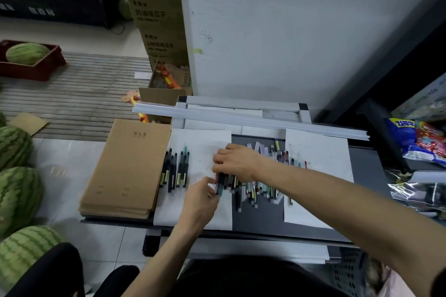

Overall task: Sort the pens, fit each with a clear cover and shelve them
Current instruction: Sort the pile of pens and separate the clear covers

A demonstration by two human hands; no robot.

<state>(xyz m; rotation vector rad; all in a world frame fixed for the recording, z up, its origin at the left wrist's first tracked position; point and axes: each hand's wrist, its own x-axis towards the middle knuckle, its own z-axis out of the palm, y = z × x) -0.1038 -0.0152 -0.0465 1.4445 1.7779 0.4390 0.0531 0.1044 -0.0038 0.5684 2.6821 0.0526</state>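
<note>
The right hand (235,163) reaches across the dark worktop (258,219); its grip is curled down around a bunch of dark pens (224,179) at the left end of the mixed pile of pens (258,190); the left hand (201,198) meets the same bunch from the near side, its grip pinched together on the pens' lower ends, though blur hides the exact hold. A row of black pens (176,171) lies side by side on the left white sheet (200,142), well apart from the second white sheet (318,152); pale clear covers (257,147) lie at the pile's far edge; a stack of brown notebooks (125,169) sits just beside the left sheet; watermelons (17,190) rest on the floor.
</note>
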